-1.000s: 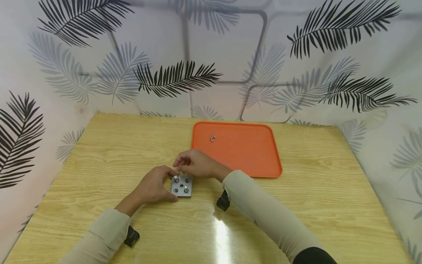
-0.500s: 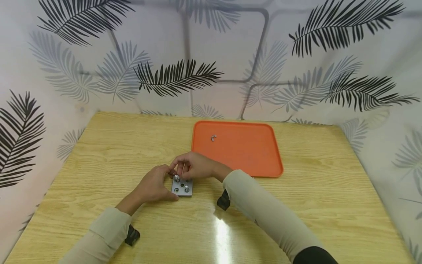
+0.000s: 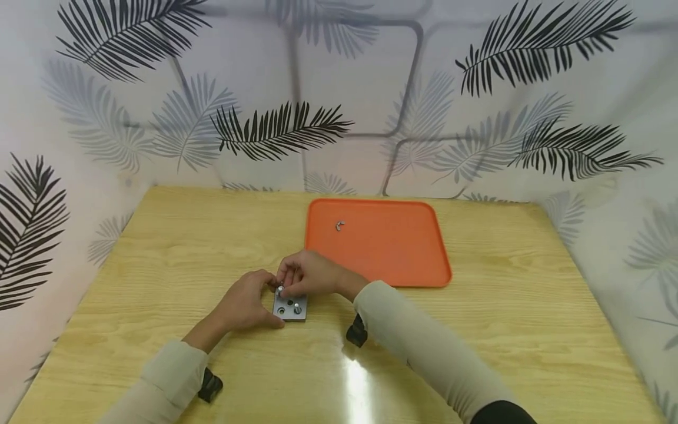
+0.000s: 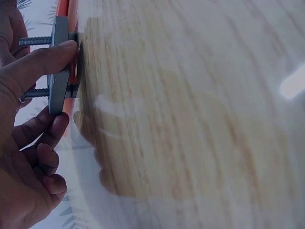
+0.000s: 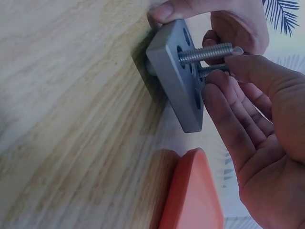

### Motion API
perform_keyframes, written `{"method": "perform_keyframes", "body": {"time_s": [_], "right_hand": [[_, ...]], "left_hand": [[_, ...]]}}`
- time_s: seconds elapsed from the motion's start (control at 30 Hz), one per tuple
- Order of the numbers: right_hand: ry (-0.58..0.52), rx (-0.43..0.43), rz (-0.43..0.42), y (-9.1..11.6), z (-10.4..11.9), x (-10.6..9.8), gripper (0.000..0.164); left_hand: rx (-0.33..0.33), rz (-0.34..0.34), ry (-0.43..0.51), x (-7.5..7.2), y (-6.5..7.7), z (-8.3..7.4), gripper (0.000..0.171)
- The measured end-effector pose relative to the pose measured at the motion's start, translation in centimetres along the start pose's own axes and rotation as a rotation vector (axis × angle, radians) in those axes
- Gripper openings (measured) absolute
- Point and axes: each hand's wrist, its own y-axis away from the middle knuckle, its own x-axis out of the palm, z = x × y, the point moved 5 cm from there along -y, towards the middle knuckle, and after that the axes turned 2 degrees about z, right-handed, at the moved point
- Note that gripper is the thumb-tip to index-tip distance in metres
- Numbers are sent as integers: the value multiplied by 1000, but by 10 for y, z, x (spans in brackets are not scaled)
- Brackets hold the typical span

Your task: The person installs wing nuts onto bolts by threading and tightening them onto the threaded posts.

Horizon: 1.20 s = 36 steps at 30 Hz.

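A square grey metal plate with several holes lies on the table, two threaded bolts standing up from it. In the left wrist view the plate sits slightly raised, with the bolt heads underneath. My left hand grips it by its edges, thumb on the near side and fingers on the far side. My right hand reaches over from the right, thumb and forefinger pinching the far-left bolt. The near-right bolt stands untouched. In the right wrist view the pinched bolt is partly hidden by fingertips.
An orange tray lies behind and to the right of the plate, a small silver wing-shaped piece on it. Black wrist devices hang under both wrists. A leaf-printed cloth rises behind the table.
My right hand has come down and in, its fingers closing around the far-left bolt. The left hand keeps its grip on the plate. The head view has tilted slightly.
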Motion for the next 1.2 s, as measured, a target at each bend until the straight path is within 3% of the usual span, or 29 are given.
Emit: {"method": "perform_keyframes", "body": {"time_s": [0.3, 0.5, 0.83, 1.2], "right_hand": [[77, 8, 39, 4, 6, -3, 10], [94, -1, 37, 7, 10, -13, 23], [93, -45, 114, 2, 11, -4, 30], [148, -15, 54, -2, 5, 0, 17]], "left_hand": [[8, -18, 9, 0, 0, 2, 67], [3, -9, 17, 0, 0, 2, 65], [3, -26, -8, 1, 1, 4, 71], [5, -16, 18, 1, 1, 4, 68]]}}
